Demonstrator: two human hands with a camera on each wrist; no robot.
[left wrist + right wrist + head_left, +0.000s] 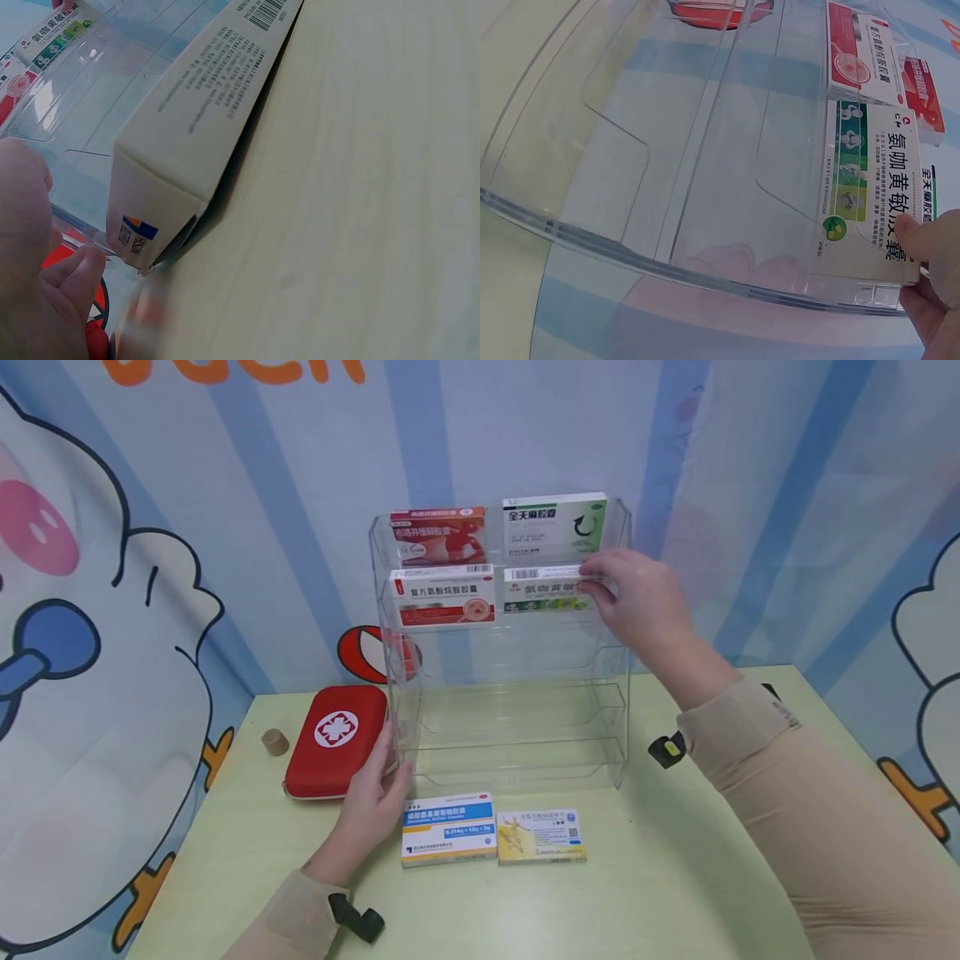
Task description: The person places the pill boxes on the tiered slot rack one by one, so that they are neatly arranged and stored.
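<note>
A clear tiered rack (517, 760) stands on the table. My right hand (641, 597) pinches the upper right corner of a white medicine box with a green strip (870, 180), which sits in the second tier from the top on the right. Beside it in that tier is a red-and-white medicine box (442, 597). Above them stand a red medicine box (438, 537) on the left and a white-and-green medicine box (553, 527) on the right. My left hand (372, 806) grips the rack's lower left edge, thumb and fingers on either side of it in the left wrist view.
In front of the rack, a blue-and-white medicine box (448, 831) and a yellow-and-white medicine box (542, 837) lie side by side on the table (637, 893). A red zip case (318, 768) and a small brown cylinder (275, 742) are at the left. A printed cloth (315, 468) hangs behind.
</note>
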